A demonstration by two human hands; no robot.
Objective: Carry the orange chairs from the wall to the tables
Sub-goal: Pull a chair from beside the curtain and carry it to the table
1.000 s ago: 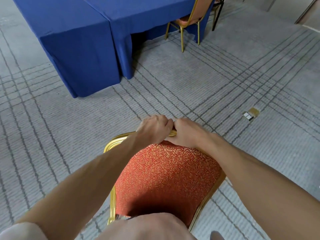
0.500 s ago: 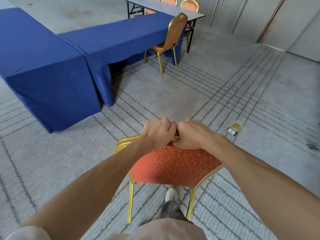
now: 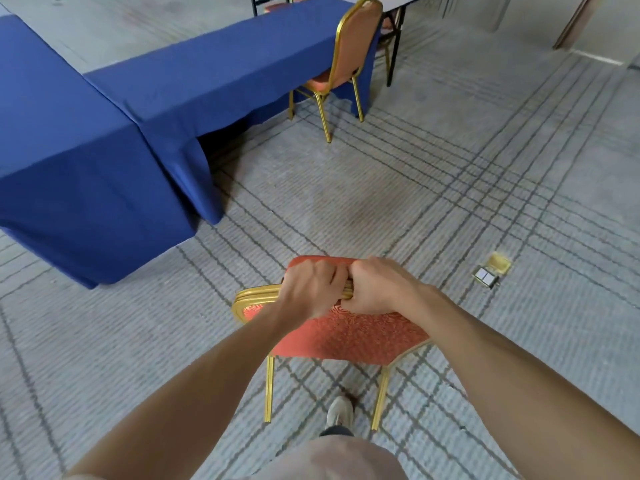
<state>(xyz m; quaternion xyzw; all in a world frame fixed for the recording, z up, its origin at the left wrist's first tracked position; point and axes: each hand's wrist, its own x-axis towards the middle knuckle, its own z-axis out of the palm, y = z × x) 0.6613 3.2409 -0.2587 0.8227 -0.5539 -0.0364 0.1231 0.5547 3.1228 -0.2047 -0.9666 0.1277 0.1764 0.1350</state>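
Chair (image 3: 346, 334) at 6 o'clock, low and centred, just ahead of my body. Back panel faces me: orange-red fabric with a fine gold swirl pattern, edged by a ribbed gold metal frame that curves round the top corner at the left. Strip of the orange seat shows past the top rail, on the far side of my knuckles. Two gold rear legs drop from the back panel; I cannot tell whether their feet touch the carpet (image 3: 450, 168).

Left hand (image 3: 311, 289) and right hand (image 3: 377, 289) sit side by side on the top rail, knuckles touching, fingers of both curled tight over the gold bar. Both forearms run straight out to it.

Shoe (image 3: 341, 410) on the carpet between the two rear legs.

Tables (image 3: 86, 150) at 10 to 11 o'clock, draped to the floor in blue cloth, set in an L; well apart from the held chair. Second chair (image 3: 349, 43) at 12 o'clock, same orange and gold, standing upright at the far table's edge.

Floor box (image 3: 491, 271) at 3 o'clock, lid up, gold-coloured.
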